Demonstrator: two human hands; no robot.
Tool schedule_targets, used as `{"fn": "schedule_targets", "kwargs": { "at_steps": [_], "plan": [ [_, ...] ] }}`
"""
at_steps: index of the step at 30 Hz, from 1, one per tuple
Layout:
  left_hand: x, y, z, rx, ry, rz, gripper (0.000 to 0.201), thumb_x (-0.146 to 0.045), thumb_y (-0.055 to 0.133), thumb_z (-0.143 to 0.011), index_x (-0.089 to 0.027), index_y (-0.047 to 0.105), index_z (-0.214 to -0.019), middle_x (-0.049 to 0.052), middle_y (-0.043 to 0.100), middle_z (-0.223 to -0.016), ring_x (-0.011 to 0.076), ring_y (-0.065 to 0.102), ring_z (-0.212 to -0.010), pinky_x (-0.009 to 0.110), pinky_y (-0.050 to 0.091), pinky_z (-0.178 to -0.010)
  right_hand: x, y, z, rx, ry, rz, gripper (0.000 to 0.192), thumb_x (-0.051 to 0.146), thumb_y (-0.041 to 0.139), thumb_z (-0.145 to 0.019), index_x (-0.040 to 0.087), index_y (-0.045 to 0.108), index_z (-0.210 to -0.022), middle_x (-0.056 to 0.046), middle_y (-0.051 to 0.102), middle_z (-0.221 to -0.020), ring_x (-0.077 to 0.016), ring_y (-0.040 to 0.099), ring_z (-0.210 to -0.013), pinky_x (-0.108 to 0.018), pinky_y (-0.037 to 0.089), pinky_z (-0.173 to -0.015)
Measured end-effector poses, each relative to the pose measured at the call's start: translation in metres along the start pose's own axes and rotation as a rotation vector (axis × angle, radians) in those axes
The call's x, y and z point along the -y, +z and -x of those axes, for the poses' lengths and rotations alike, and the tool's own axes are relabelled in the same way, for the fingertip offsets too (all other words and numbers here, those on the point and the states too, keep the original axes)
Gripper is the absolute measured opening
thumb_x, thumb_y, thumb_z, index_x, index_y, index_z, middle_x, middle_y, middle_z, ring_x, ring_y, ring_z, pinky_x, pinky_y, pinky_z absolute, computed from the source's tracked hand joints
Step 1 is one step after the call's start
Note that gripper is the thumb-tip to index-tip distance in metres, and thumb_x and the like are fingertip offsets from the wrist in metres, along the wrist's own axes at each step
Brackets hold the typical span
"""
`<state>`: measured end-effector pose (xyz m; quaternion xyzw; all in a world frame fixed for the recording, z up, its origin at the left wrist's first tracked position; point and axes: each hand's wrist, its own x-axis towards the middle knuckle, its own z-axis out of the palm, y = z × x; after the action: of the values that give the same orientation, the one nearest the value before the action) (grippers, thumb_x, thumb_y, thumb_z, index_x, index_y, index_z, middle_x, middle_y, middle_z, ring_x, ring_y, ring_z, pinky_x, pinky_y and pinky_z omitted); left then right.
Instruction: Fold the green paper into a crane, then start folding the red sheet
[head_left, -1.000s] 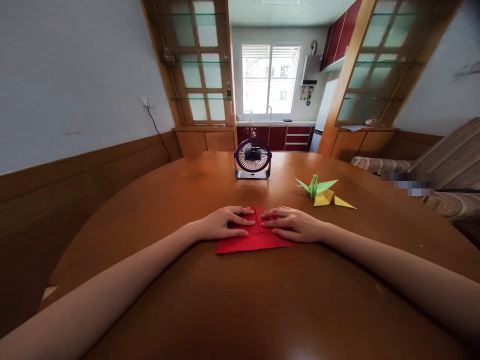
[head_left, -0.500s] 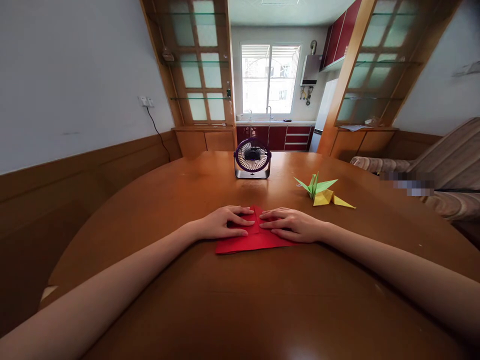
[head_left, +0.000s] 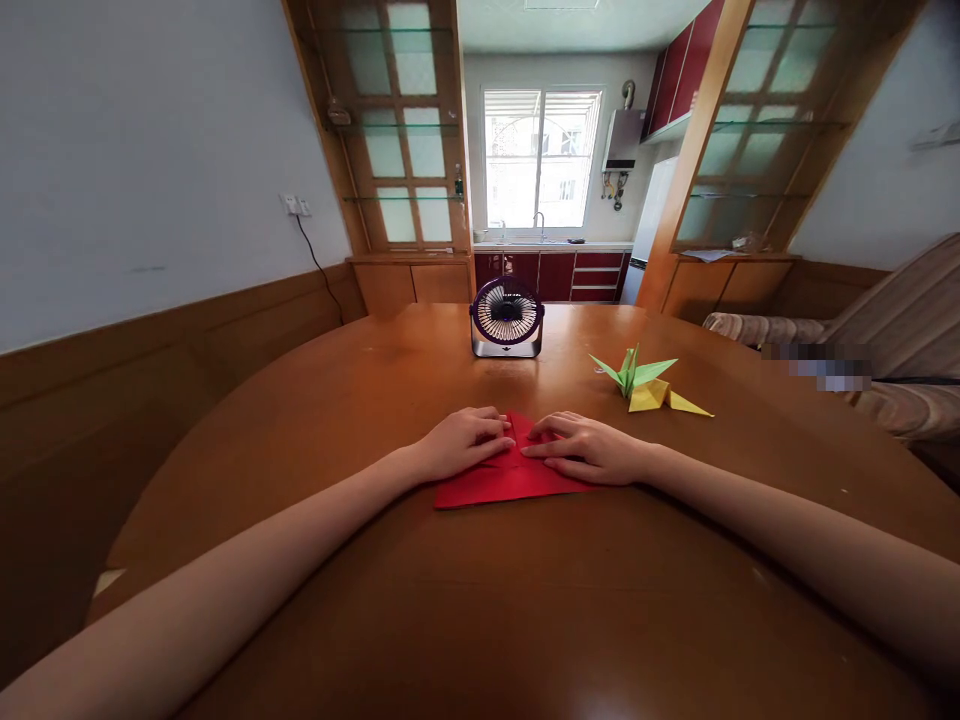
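Note:
A folded red paper (head_left: 504, 484) lies flat on the brown wooden table (head_left: 480, 600) in front of me. My left hand (head_left: 465, 441) rests on its left half, fingers curled and pressing down near the middle crease. My right hand (head_left: 586, 449) lies on the right half, its fingertips at the crease and touching the paper. The fingertips of both hands almost meet at the centre. Neither hand lifts the paper off the table.
A small purple desk fan (head_left: 506, 317) stands farther back at the centre. A green paper crane (head_left: 634, 369) and a yellow one (head_left: 660, 398) sit to the right of it. A striped sofa (head_left: 885, 340) is at the right, a wall with wood panelling at the left.
My left hand has curled its fingers and slid slightly right toward the crease. My right hand's fingers have bent a little. The paper has stayed in place.

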<state>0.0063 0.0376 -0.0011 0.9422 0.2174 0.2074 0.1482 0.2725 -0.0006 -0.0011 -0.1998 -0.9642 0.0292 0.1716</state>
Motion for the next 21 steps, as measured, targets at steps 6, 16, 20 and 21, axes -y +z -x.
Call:
{"fn": "schedule_targets", "kwargs": {
  "at_steps": [6, 16, 20, 21],
  "plan": [
    [-0.0079, 0.0014, -0.0017, -0.006, -0.018, -0.109, 0.026, -0.042, 0.052, -0.093, -0.019, 0.062, -0.101, 0.007, 0.063, -0.102, 0.0203, 0.06, -0.095, 0.034, 0.048, -0.086, 0.0007, -0.0002, -0.0004, 0.01, -0.003, 0.025, 0.037, 0.026, 0.043, -0.098, 0.023, 0.058, -0.132, -0.014, 0.056, -0.12, -0.0233, 0.054, -0.11, -0.044, 0.045, -0.098],
    [-0.0048, 0.0035, -0.0029, 0.032, 0.007, -0.2, 0.04, -0.04, 0.048, -0.095, -0.017, 0.057, -0.127, 0.011, 0.056, -0.136, 0.0252, 0.052, -0.123, 0.042, 0.039, -0.106, 0.0011, -0.0005, -0.0004, 0.0, -0.016, 0.03, 0.037, 0.026, 0.043, -0.099, 0.024, 0.056, -0.134, -0.013, 0.057, -0.119, -0.0225, 0.055, -0.11, -0.043, 0.046, -0.097],
    [-0.0041, 0.0043, -0.0031, 0.048, 0.012, -0.233, 0.041, -0.039, 0.046, -0.096, -0.016, 0.057, -0.129, 0.012, 0.054, -0.139, 0.0251, 0.051, -0.123, 0.042, 0.04, -0.105, 0.0019, -0.0009, -0.0005, -0.007, -0.018, 0.041, 0.037, 0.025, 0.044, -0.098, 0.023, 0.058, -0.132, -0.013, 0.058, -0.118, -0.0222, 0.055, -0.109, -0.042, 0.046, -0.097],
    [-0.0043, 0.0044, -0.0032, 0.052, 0.015, -0.236, 0.041, -0.039, 0.046, -0.096, -0.016, 0.057, -0.129, 0.012, 0.054, -0.14, 0.025, 0.051, -0.123, 0.042, 0.04, -0.105, 0.0019, -0.0008, -0.0005, -0.009, -0.02, 0.04, 0.036, 0.025, 0.044, -0.098, 0.022, 0.058, -0.131, -0.013, 0.058, -0.119, -0.0223, 0.056, -0.11, -0.042, 0.046, -0.097]
  ]
}}
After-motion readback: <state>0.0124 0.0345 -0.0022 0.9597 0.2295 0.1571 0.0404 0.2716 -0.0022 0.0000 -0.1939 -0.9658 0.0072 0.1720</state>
